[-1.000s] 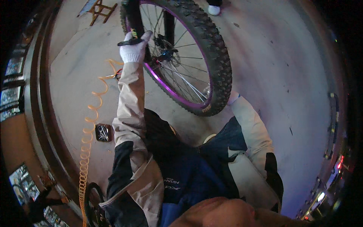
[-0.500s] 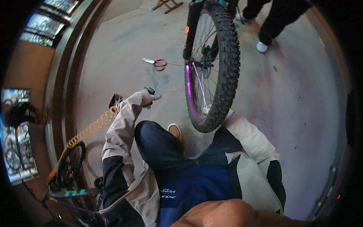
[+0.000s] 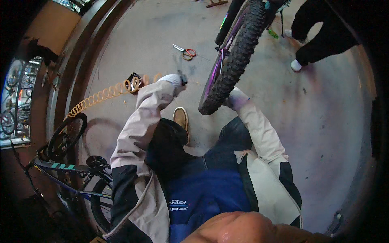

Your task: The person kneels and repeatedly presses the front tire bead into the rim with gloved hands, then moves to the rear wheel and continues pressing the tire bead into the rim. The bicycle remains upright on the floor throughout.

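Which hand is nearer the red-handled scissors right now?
Left. The left hand is just below the scissors in the picture, apart from them. The right hand is farther off, below and to their right, by the tyre.

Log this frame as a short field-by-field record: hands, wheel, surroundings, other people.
Left hand: white glove, holding a small dark object, kind unclear
Right hand: gloved, at the lower part of the black knobby tyre; fingers partly hidden
Wheel: purple rim, tilted
Floor: red-handled metal scissors, open
Left side: orange coiled hose; dark-framed bicycle
Other person: black-trousered legs, upper right
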Demonstrator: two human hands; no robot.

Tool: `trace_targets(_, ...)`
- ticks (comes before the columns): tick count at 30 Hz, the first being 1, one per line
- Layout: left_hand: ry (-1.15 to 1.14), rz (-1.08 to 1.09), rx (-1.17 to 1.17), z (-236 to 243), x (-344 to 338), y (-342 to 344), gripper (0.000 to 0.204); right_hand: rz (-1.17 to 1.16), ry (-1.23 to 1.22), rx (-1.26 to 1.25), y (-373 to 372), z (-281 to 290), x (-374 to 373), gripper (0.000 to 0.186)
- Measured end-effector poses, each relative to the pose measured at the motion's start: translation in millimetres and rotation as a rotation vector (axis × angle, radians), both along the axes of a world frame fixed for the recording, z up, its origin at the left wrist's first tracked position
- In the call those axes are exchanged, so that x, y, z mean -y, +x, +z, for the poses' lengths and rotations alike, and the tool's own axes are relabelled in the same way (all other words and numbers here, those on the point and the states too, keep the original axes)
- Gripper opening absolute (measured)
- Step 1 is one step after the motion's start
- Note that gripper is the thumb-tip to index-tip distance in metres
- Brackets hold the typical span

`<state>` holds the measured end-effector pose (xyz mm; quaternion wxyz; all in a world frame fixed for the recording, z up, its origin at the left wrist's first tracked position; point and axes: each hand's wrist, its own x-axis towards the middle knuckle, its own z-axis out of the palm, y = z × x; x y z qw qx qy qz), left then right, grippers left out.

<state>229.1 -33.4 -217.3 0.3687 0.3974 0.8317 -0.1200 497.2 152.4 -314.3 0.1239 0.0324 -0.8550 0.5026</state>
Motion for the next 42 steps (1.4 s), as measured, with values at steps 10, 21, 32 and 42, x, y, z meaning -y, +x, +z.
trace_targets(10, -0.139, -0.196, 0.044, -99, -59, -13, 0.025, -0.028, -0.079, 0.289, 4, -36, -31, 0.038)
trace_targets(21, -0.467, -0.137, 0.192, -174, -108, -10, 0.028, -0.159, -0.727, 0.66, -16, 46, -13, 0.041)
trace_targets(32, -0.487, -0.163, 0.108, -140, -144, 16, 0.022, -0.222, -1.087, 0.738, -27, 77, -10, 0.044)
trace_targets(42, -0.481, -0.171, 0.087, -126, -160, 23, 0.019, -0.359, -0.985, 0.585, -3, 16, -9, 0.032)
